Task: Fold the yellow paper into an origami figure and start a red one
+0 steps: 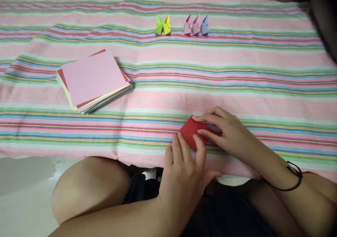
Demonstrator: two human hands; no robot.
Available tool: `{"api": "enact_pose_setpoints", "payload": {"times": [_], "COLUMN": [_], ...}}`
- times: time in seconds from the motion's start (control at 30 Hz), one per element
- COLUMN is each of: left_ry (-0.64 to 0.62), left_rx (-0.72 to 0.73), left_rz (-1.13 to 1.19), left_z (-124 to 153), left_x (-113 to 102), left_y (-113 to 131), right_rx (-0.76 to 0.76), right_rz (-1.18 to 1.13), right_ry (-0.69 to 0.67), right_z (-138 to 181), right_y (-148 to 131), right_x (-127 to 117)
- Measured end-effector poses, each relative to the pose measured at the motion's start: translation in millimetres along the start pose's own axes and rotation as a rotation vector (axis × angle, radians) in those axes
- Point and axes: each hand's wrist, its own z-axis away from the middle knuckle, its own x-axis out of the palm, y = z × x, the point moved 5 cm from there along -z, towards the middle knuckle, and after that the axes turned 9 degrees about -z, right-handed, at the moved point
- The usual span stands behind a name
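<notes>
A small piece of red folded paper (188, 136), roughly diamond-shaped with a crease across its middle, lies on the striped cloth near the front edge. My left hand (184, 173) comes from below, its fingers stretched out and apart, with fingertips resting on the paper's lower left edges. From the right, my right hand (223, 128) holds the paper's upper right part, index fingertip at the top corner and thumb on its face. The hand and fingers hide the paper's right end.
A stack of coloured paper sheets (94, 77), pink on top, sits to the left. At the back stand small folded paper pieces: a green one (158, 25), a yellow one (166, 25), two pink ones (187, 25) and a blue-purple one (204, 26). Striped cloth (250, 58) covers the surface.
</notes>
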Motion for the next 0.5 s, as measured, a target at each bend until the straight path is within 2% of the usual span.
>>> {"api": "enact_pose_setpoints", "payload": {"times": [0.23, 0.37, 0.43, 0.5], "left_ry": [0.052, -0.051, -0.105, -0.108], "left_rx": [-0.026, -0.099, -0.123, -0.112], "left_rz": [0.128, 0.167, 0.256, 0.389], "left_z": [-24.0, -37.6, -41.6, -45.0], "left_x": [-7.7, -0.8, 5.9, 11.8], "left_y": [-33.8, -57.5, -63.4, -64.6], "right_rx": [-0.021, -0.021, -0.011, 0.004], "right_rz": [0.005, -0.019, -0.035, -0.045], "right_ry": [0.03, 0.06, 0.114, 0.192], "right_z": [-0.2, 1.3, 2.6, 3.8], "right_y": [0.3, -3.4, -4.2, -3.2], "right_x": [0.4, 1.5, 1.7, 1.5]}}
